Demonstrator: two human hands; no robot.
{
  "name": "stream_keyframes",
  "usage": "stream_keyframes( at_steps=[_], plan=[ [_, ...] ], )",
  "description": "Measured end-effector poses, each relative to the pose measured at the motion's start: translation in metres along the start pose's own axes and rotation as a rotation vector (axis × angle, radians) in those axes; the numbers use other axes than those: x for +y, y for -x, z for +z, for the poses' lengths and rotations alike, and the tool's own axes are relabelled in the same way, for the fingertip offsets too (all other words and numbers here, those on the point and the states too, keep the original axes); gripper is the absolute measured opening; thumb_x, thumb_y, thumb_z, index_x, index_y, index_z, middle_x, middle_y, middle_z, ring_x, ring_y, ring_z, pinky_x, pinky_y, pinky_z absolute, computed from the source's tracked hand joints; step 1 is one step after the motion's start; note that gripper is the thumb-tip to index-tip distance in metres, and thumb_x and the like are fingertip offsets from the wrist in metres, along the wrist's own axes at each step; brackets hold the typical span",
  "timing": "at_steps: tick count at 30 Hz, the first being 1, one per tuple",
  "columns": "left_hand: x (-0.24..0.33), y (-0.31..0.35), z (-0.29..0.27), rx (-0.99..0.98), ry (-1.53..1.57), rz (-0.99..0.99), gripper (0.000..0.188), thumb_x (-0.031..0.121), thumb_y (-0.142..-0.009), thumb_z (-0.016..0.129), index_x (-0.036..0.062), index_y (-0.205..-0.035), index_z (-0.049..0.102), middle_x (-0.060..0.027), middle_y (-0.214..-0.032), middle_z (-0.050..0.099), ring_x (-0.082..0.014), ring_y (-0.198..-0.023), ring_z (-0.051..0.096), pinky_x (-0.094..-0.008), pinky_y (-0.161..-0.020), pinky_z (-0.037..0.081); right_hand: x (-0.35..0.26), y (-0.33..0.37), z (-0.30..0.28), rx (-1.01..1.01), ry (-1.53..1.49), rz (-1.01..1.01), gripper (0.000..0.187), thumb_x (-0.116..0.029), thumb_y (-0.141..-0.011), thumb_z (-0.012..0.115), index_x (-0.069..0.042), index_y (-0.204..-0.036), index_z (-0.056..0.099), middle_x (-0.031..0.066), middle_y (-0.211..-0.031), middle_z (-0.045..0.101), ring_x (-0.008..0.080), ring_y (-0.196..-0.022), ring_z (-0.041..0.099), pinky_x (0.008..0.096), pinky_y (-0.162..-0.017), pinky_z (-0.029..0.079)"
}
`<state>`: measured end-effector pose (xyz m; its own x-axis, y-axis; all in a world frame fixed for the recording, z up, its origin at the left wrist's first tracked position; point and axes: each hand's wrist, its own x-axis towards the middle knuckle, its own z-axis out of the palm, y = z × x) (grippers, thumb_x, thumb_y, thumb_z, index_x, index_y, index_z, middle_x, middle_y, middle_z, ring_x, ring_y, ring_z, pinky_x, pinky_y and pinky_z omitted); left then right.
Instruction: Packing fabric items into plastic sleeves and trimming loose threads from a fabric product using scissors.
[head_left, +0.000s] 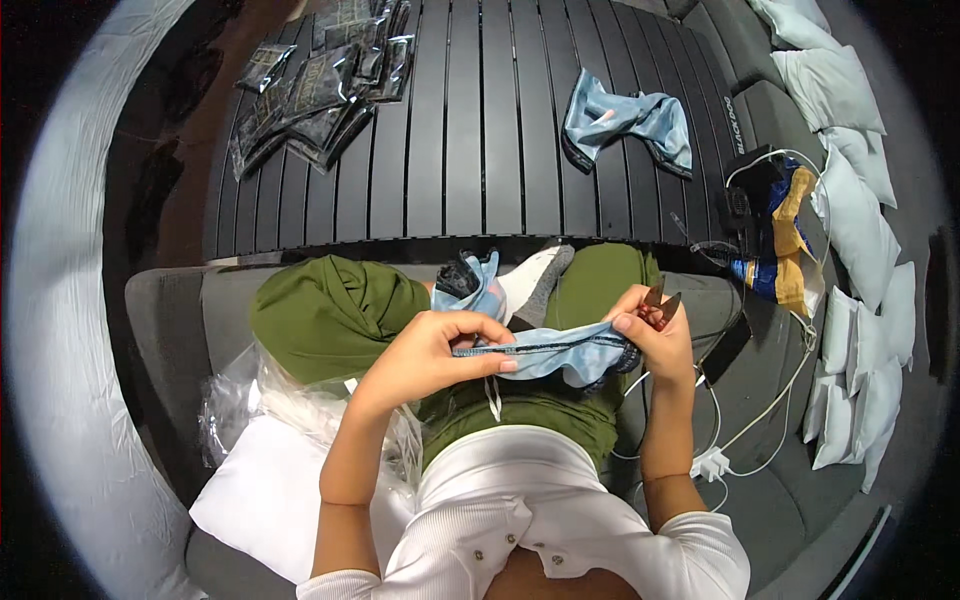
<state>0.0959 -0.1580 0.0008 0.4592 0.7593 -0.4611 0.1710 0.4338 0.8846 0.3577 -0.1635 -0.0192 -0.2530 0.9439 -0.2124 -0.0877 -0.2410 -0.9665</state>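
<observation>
A small light blue garment (565, 352) with a dark stitched seam and dark lace trim stretches between my hands above my lap. My left hand (440, 352) pinches one end of the seam between thumb and fingers. At the other end, my right hand (655, 335) grips the cloth near the lace. Thread snips (668, 304) are also held in that hand, their dark blades pointing up past the fingers. Light blue cloth with lace (470, 282) shows just beyond my left hand; whether it joins the held garment I cannot tell.
On the black slatted table (460, 120) lie another light blue garment (625, 120) and several dark plastic-wrapped packets (320, 85). White cables and a power strip (710, 464) lie right, near a gold-and-blue bag (790, 240). A white pillow (265, 495) sits left; several pale cushions (855, 215) line the right.
</observation>
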Motion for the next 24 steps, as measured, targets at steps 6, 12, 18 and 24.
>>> stream_keyframes(
  at_steps=[6,12,18,24],
  plan=[
    [-0.004,0.000,-0.004,-0.121,-0.016,0.085,0.014,0.008,-0.072,0.069,-0.0015,-0.080,0.063,0.0027,-0.072,0.055,-0.0024,-0.062,0.041,-0.0172,-0.053,0.031,0.004,-0.003,-0.004,0.000,-0.027,0.016,0.011,-0.009,-0.080,0.058,0.001,-0.076,0.058,0.0009,-0.068,0.056,0.0056,-0.062,0.049,0.0194,-0.058,0.039],
    [-0.008,0.001,-0.004,-0.101,0.119,-0.017,0.013,0.008,-0.075,0.067,-0.0012,-0.083,0.064,0.0024,-0.072,0.056,-0.0027,-0.063,0.044,-0.0177,-0.054,0.034,0.012,-0.010,-0.007,0.011,0.069,0.114,0.014,-0.014,-0.081,0.059,-0.001,-0.081,0.054,-0.0011,-0.073,0.052,0.0050,-0.069,0.046,0.0190,-0.062,0.038],
    [0.000,0.005,-0.003,-0.024,0.259,-0.096,0.017,0.011,-0.079,0.063,-0.0030,-0.088,0.063,0.0013,-0.078,0.058,-0.0035,-0.070,0.050,-0.0174,-0.062,0.040,0.015,-0.005,0.006,0.203,0.442,-0.085,0.028,-0.022,-0.081,0.060,-0.001,-0.096,0.049,0.0005,-0.089,0.048,0.0057,-0.078,0.043,0.0197,-0.067,0.037],
    [-0.002,0.005,0.002,0.014,0.278,-0.015,0.019,0.010,-0.081,0.061,-0.0036,-0.094,0.063,0.0008,-0.079,0.059,-0.0042,-0.072,0.052,-0.0184,-0.067,0.042,0.002,0.009,0.048,0.196,0.408,-0.259,0.013,-0.003,-0.070,0.069,-0.002,-0.080,0.060,-0.0031,-0.065,0.052,0.0008,-0.051,0.039,0.0150,-0.044,0.029]
  ],
)
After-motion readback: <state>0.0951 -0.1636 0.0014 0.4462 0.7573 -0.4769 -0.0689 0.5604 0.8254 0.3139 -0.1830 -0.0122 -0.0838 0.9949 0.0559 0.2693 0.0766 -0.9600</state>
